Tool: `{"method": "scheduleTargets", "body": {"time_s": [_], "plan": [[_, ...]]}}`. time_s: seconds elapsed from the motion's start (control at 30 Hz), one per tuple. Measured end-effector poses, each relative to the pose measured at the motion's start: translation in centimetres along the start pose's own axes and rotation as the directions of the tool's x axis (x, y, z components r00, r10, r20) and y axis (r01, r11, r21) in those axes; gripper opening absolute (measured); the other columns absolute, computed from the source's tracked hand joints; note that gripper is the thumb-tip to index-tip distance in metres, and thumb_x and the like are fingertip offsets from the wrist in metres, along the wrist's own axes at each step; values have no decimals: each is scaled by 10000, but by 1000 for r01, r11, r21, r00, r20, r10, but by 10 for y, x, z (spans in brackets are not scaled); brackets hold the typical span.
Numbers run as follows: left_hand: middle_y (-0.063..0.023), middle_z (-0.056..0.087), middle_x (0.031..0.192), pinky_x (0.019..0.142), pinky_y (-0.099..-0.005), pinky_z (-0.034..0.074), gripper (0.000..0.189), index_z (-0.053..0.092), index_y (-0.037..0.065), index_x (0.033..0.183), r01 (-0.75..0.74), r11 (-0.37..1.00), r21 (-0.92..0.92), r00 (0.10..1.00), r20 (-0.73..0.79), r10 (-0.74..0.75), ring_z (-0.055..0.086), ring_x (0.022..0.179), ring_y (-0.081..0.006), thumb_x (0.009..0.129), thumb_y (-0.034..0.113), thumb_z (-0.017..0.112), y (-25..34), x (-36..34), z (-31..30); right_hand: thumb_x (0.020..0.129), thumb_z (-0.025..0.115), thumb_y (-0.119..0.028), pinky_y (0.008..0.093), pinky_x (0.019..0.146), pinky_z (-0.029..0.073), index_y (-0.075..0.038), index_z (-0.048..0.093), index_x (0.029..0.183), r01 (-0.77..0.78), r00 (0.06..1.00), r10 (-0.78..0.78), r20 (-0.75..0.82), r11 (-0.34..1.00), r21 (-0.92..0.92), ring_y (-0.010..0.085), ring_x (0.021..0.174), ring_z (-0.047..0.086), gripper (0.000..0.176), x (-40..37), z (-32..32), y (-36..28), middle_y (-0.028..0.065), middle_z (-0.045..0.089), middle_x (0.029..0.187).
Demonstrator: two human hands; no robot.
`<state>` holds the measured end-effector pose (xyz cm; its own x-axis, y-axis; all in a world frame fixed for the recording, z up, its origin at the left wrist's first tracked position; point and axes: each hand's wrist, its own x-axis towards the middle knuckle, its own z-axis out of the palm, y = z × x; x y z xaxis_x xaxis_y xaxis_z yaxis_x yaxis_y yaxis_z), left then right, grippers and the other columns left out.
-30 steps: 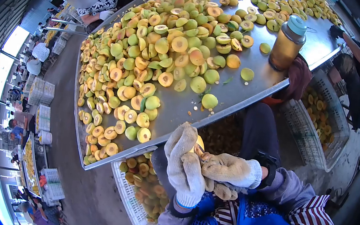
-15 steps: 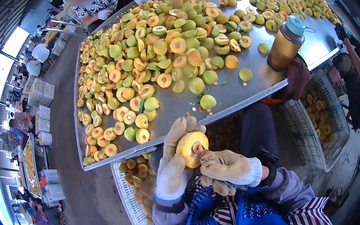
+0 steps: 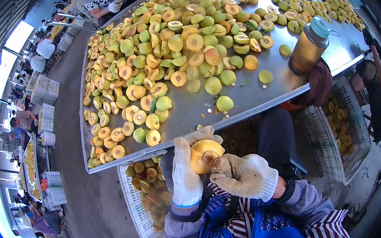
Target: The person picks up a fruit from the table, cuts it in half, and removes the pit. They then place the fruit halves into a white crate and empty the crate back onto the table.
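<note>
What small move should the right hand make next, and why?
Probably give the looped tool a slight turn: the right hand holds its loop at the yellow fruit, which the left hand cradles from the other side.

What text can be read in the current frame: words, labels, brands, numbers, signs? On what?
None readable.
Bottle: no lettering I can make out.
Gloves on the left hand and right hand: none visible.
Crate at right: none legible.
Stacked crates at left: too small and blurred to tell.
</note>
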<state>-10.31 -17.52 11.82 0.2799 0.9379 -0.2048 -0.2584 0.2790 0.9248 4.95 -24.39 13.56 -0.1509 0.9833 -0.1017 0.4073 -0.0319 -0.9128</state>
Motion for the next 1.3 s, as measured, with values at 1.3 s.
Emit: {"method": "scheduleTargets", "body": {"time_s": [1.3], "plan": [[-227, 625, 1121, 829, -392, 550, 545, 592, -74, 1156, -160, 984, -73, 941, 291, 174, 666, 927, -288, 973, 438, 559, 18, -20, 30, 1034, 427, -434, 185, 314, 376, -16, 587, 894, -647, 705, -252, 663, 154, 747, 78, 353, 487, 469, -19, -5, 20, 32, 540, 526]]}}
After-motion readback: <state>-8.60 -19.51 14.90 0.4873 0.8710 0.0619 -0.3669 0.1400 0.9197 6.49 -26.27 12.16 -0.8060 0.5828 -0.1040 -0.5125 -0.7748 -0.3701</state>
